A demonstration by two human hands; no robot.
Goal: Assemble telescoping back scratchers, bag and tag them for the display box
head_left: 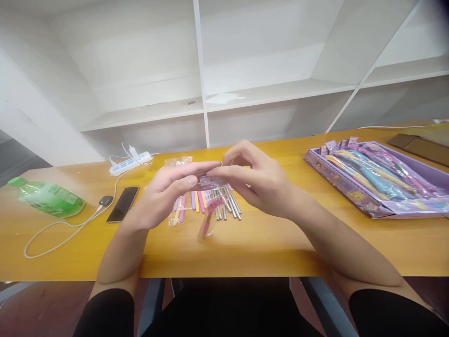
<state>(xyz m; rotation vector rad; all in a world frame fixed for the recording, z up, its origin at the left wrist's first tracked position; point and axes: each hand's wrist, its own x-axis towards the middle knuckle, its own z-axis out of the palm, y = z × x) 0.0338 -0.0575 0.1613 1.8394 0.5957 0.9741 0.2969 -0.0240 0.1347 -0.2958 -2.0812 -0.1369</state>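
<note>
My left hand (pixel 163 189) and my right hand (pixel 261 180) meet over the middle of the table. Their fingers are closed on the upper end of a clear plastic packet (pixel 213 183) with a purple printed label. A pink pen-like stick (pixel 207 222) hangs down inside it, slightly blurred. Beneath and behind the packet lie several pink, yellow and purple sticks (pixel 200 201) and silver metal tubes (pixel 233 206). Some of the coloured sticks are in clear wrappers (pixel 173 217). The fingertips partly cover the packet's top, so the exact grip is hidden.
To the right stands a purple patterned box (pixel 351 196) of wrapped pens. On the left are a green-capped bottle (pixel 51 196), a phone (pixel 122 204), a white cable (pixel 45 228) and a power strip (pixel 131 164). White shelving (pixel 280 96) rises behind the yellow table (pixel 266 252).
</note>
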